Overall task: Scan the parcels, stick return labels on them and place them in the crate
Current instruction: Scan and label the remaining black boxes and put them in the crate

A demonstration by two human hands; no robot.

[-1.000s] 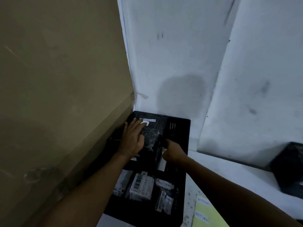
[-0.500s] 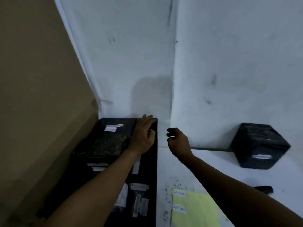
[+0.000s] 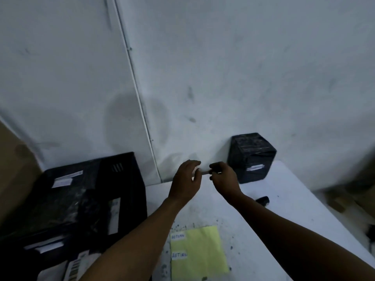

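My left hand [image 3: 185,184] and my right hand [image 3: 223,179] hover close together over the white table [image 3: 288,216]. The right thumb and forefinger pinch a small pale strip [image 3: 203,171]; what it is I cannot tell. The left fingers are loosely spread at its other end. A black wrapped parcel [image 3: 251,157] with a white label stands against the wall just right of my right hand. The black crate [image 3: 125,165] at the left holds several black parcels [image 3: 67,191] with white labels. A yellow sheet [image 3: 198,248] near me carries two return labels [image 3: 178,236].
A small black object [image 3: 262,199] lies on the table behind my right forearm. A large cardboard box [image 3: 12,169] stands left of the crate. More cardboard [image 3: 361,189] sits past the table's right edge. White walls close off the back.
Both hands have left the crate and moved right over the table, coming together. The view has swung right, showing the black parcel by the wall.
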